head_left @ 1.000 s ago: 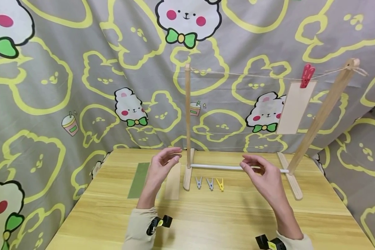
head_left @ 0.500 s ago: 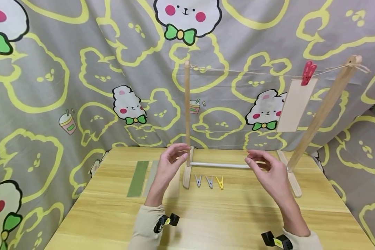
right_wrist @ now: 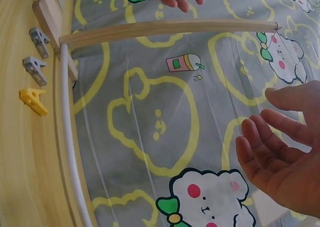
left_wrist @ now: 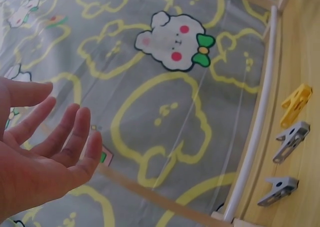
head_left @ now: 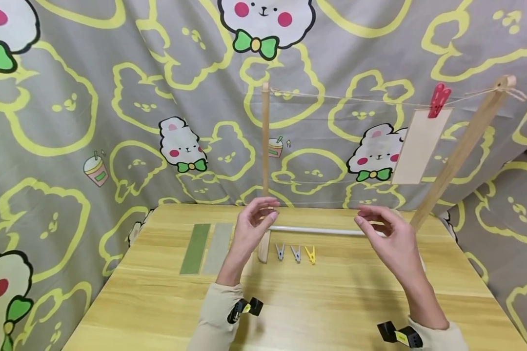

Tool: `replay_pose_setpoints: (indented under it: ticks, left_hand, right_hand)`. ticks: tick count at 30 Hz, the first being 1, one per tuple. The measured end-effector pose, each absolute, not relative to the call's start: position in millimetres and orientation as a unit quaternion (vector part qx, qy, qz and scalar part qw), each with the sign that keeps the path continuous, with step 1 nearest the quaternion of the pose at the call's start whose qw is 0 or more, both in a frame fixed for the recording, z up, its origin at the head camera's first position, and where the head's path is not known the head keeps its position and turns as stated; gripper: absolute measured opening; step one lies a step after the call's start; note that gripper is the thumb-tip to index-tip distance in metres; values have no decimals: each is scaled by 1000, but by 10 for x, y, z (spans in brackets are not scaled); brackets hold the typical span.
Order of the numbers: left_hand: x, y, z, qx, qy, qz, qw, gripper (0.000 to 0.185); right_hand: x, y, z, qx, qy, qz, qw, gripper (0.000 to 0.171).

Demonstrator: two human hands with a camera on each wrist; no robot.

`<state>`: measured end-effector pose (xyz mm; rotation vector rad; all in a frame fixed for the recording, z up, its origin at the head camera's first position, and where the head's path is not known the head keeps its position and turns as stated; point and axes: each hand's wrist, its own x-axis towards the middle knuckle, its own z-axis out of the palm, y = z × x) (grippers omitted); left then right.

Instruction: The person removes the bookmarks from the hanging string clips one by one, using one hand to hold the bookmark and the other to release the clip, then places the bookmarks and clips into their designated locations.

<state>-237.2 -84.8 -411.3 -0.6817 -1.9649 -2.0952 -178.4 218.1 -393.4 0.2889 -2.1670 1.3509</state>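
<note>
Head view: a left hand (head_left: 253,224), fingers gently bent, thumb apart from the fingertips, grasping nothing; it overlaps the lower part of the left post (head_left: 265,141), and contact cannot be told. A right hand (head_left: 391,236), likewise bent and parted, grasps nothing and lies before one end of the white rod (head_left: 316,230), which runs low between the left post and the right post (head_left: 463,151). Left grey peg (head_left: 280,251), right grey peg (head_left: 296,254) and yellow peg (head_left: 310,254) lie in a row on the wooden table (head_left: 325,302), before the rod. A string (head_left: 355,99) spans the post tops; a red clothespin (head_left: 439,100) on it holds a pale card (head_left: 421,146). Green card (head_left: 195,248) and grey card (head_left: 217,248) lie side by side at far left. Patterned cloth (head_left: 136,117) hangs behind. Left wrist view: left hand, palm showing, fingers spaced, unladen; all three pegs lie beside the rod. Right wrist view: right hand, fingers lightly curved, unladen, partly covering the pale card; the left hand's fingers show at the top edge.
</note>
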Motion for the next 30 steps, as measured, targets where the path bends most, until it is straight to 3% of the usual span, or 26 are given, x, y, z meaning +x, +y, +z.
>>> replay_pose_setpoints:
  ticks: [11, 30]
  left_hand:
    - [-2400, -709, -4046, -241, -645, -721, 83, 30]
    - [-2474, -314, -4026, -268, -635, -719, 92, 34]
  right_hand:
    - [-1806, 2264, -3879, 116, -810, 491, 298, 24]
    - [-1789, 2553, -3816, 106, -808, 484, 319, 36]
